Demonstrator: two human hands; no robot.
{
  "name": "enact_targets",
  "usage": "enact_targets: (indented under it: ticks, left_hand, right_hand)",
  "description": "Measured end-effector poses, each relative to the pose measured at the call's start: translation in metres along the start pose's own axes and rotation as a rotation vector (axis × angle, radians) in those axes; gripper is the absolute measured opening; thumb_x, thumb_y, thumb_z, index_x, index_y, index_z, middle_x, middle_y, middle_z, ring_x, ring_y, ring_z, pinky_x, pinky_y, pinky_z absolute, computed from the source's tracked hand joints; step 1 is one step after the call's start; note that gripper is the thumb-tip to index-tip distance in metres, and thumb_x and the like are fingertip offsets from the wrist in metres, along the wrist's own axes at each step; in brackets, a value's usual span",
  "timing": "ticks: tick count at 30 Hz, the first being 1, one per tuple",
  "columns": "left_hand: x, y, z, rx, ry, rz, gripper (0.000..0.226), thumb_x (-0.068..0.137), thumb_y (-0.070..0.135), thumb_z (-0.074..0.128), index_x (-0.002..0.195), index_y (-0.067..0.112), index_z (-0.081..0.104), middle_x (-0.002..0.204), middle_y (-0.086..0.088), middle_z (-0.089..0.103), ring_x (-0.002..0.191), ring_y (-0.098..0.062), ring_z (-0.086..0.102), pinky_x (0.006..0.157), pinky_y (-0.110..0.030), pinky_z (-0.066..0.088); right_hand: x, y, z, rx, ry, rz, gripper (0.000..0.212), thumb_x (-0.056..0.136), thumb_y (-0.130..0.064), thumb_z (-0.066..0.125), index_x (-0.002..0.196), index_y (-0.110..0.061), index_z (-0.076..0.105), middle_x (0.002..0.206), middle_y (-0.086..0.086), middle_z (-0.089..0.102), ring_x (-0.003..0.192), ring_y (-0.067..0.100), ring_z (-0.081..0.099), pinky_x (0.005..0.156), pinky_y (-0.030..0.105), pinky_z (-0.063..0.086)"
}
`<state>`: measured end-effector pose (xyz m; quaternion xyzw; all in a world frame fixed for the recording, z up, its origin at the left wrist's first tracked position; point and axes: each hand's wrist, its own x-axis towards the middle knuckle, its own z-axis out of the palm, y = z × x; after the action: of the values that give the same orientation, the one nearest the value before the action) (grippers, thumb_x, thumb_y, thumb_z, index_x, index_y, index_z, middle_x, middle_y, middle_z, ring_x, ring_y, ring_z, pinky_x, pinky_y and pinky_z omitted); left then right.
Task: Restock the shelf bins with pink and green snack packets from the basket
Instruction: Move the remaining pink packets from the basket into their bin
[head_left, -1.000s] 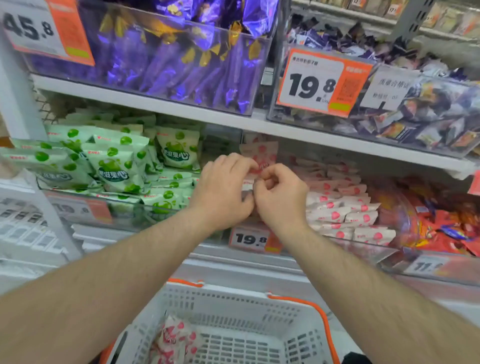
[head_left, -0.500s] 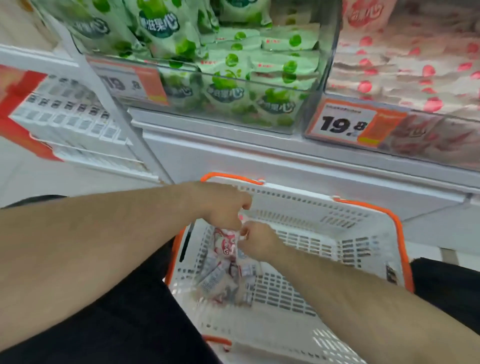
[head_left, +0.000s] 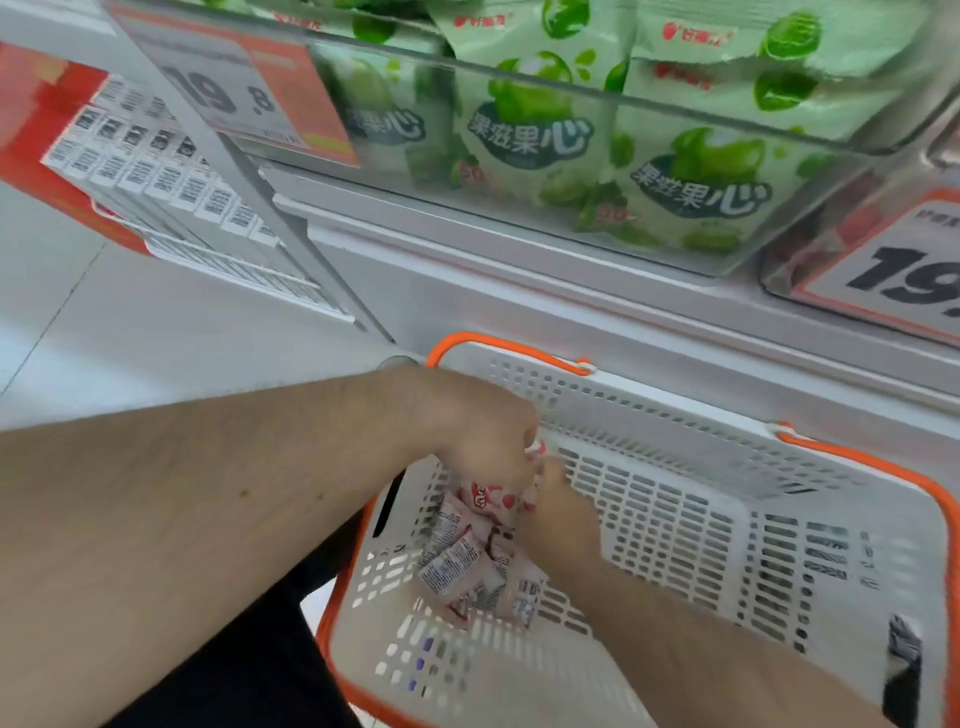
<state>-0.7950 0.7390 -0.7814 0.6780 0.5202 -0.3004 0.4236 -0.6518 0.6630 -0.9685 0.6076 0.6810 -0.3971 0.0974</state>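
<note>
The pink snack packets are lying in a small loose heap in the near-left corner of the white basket, and both hands are working at the top of this heap. The left hand is curling its fingers around one or several packets; the right hand is reaching in just beside it, and its fingers seem to be closing on the same bunch, but they are blurred and I cannot tell it surely.

The packets are small, smooth and slippery looking, so I am thinking that some may be sliding out of a too-full grip and falling back, or past the orange rim to the floor. A packet corner may also be catching in the slots of the basket wall.

The packets are white-pink with red fruit marks on the front and grey printed text on the back, and several are lying face down, crumpled against each other.

Above the basket, the clear bin with green packets is looking already well filled, and at the right edge the pink bin with its price tag is only partly showing
</note>
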Motion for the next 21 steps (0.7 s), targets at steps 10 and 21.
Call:
enact_targets:
  ticks: [10,21]
  left_hand:
    - [-0.009,0.001,-0.016,-0.086,-0.062,-0.032,0.042,0.096,0.037,0.05,0.128,0.011,0.056,0.097,-0.001,0.06,0.082,-0.019,0.055,0.069,-0.028,0.041]
    - [-0.018,0.009,-0.02,0.01,0.049,-0.048,0.019,0.097,0.034,0.05,0.107,0.018,0.045,0.094,0.0,0.052,0.071,-0.016,0.047,0.052,-0.02,0.036]
  right_hand:
    - [0.063,-0.022,-0.023,0.112,-0.351,0.013,0.021,0.088,-0.005,0.05,0.091,-0.024,0.058,0.105,0.011,0.054,0.088,0.027,0.057,0.059,0.024,0.043]
    - [0.0,0.0,-0.116,-0.015,-0.165,-0.056,0.036,0.08,-0.002,0.053,0.103,-0.025,0.069,0.099,0.003,0.068,0.072,0.011,0.06,0.057,0.024,0.05]
